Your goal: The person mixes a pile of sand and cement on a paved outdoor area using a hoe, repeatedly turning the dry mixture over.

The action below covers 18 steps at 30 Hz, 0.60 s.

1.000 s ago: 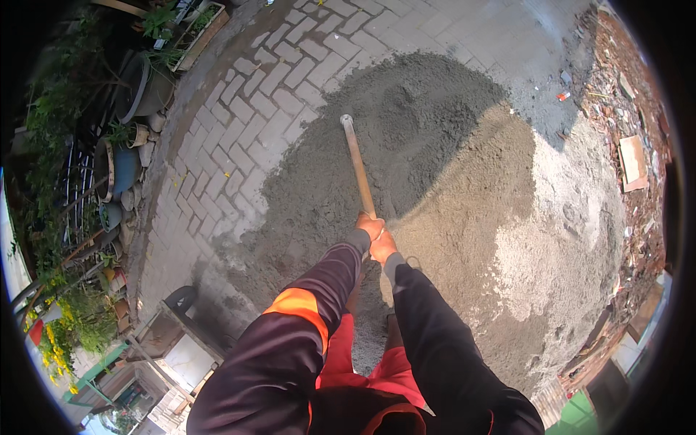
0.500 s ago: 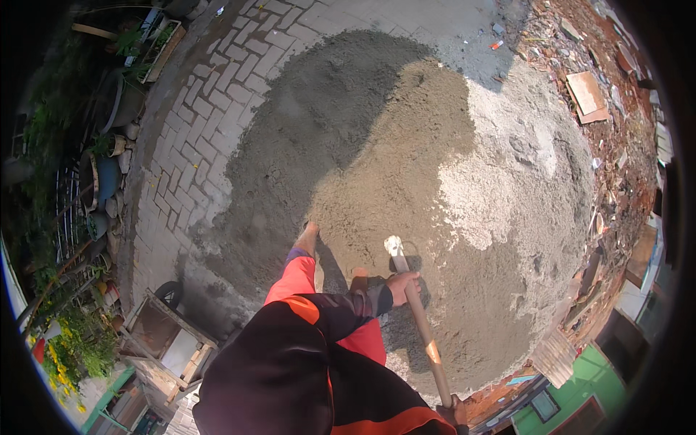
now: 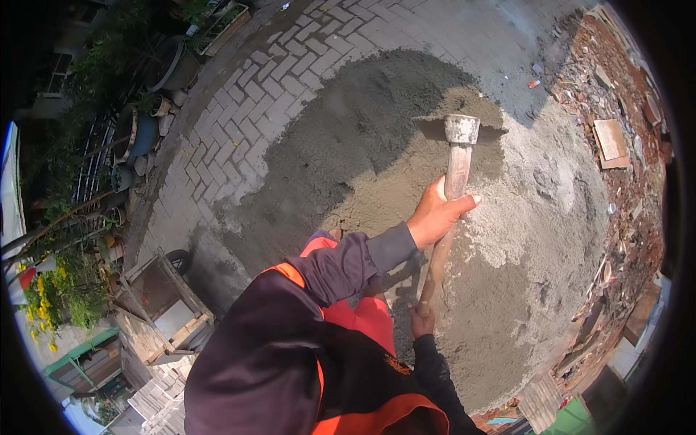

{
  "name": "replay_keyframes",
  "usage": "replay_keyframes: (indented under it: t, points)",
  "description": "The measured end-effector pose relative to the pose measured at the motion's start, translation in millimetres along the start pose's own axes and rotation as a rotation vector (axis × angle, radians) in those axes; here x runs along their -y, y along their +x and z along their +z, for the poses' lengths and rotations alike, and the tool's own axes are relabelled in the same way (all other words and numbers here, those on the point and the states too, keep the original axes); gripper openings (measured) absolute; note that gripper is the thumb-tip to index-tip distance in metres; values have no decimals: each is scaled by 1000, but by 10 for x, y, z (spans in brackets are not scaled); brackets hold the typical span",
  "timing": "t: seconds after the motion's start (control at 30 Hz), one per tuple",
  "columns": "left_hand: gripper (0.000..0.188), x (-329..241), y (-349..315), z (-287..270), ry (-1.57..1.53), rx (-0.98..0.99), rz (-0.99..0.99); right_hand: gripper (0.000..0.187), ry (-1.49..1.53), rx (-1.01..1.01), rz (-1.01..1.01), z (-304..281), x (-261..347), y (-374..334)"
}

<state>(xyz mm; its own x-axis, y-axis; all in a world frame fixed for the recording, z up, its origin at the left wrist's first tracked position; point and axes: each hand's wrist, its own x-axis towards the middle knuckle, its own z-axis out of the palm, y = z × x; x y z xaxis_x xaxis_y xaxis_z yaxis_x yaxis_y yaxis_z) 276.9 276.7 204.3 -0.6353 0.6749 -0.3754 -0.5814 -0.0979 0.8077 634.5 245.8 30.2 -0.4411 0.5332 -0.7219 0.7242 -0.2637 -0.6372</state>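
Observation:
A hoe (image 3: 458, 168) with a wooden handle and a wide metal blade is raised over a heap of damp grey mortar mix (image 3: 348, 116). My left hand (image 3: 435, 215) grips the handle below the hoe's head, its thumb lying across the wood. Farther down, near the handle's lower end, my right hand (image 3: 422, 320) is closed round it. The blade is at the far side of the heap, seen from above and apart from my hands. Paler, dry grey-white material (image 3: 554, 181) spreads on the right of the heap.
Herringbone paving (image 3: 217, 145) runs along the left. A wooden cart-like frame (image 3: 163, 308) with a dark wheel stands at lower left, near potted plants and yellow flowers (image 3: 43, 304). Rubble and red soil (image 3: 631, 196) border the right, with a flat board (image 3: 611, 141) on them.
The hoe has swung up from the mix, its head now higher and farther away. My left hand has moved up and forward with it; my right hand has come inward from the lower edge.

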Motion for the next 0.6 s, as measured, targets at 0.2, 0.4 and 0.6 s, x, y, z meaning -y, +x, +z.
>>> replay_keyframes:
  t: [0.2,0.4,0.6]
  points:
    - [39,-1668,1113,-1364,642,-491,649,39,-135,53,-701,2000,3596,1255]
    - [39,-71,2034,-2829,918,-565,420,39,-13,168,-808,3076,3670,3084]
    - [43,2470,382,-3856,764,-494,-665,41,-260,381,-17,3488,1102,2132]
